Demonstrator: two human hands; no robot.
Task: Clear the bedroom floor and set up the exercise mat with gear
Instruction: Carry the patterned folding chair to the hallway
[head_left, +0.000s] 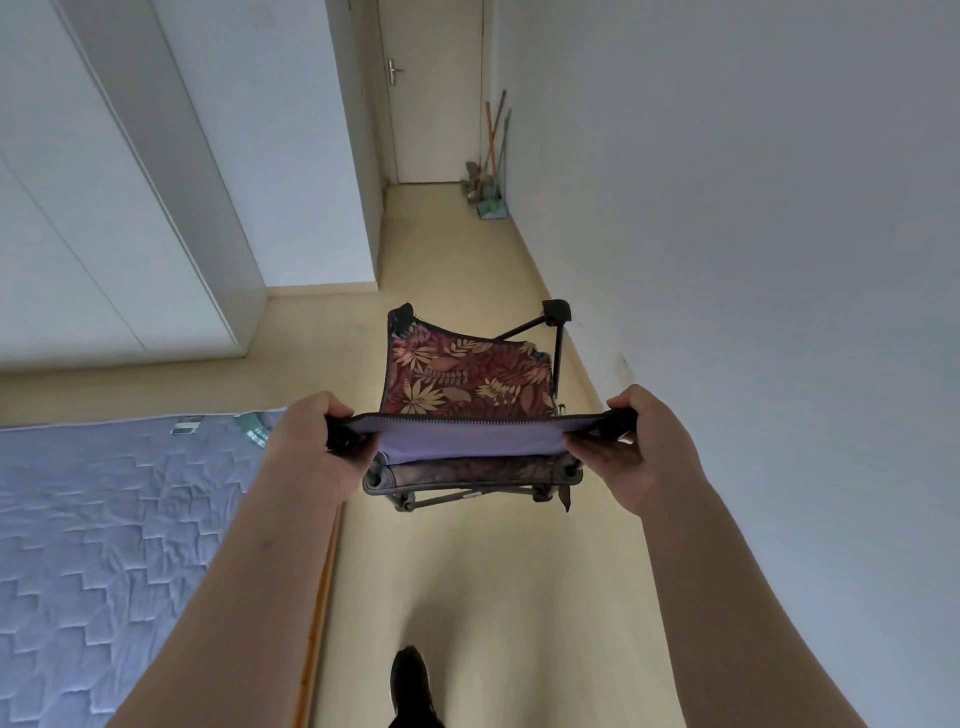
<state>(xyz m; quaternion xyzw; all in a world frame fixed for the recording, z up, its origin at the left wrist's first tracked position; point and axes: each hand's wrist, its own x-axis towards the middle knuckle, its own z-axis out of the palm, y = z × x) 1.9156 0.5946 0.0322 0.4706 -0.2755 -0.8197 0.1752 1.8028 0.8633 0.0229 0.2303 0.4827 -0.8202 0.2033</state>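
A small folding camp chair (467, 379) with dark red leaf-print fabric and a black frame hangs in the air in front of me, above the pale wooden floor (498, 597). My left hand (306, 441) grips the left top corner of its backrest. My right hand (639, 441) grips the right top corner. The backrest's lilac underside faces me, and the seat points away down the passage. One front frame corner sticks out bare, without fabric on it.
A bed with a quilted grey-blue cover (104, 545) fills the lower left. White wardrobe doors (104, 208) stand at the left. A closed door (431, 93) ends the narrow passage, with brooms and a dustpan (488, 166) beside it. A white wall (753, 260) runs along the right. My dark shoe (410, 680) is below.
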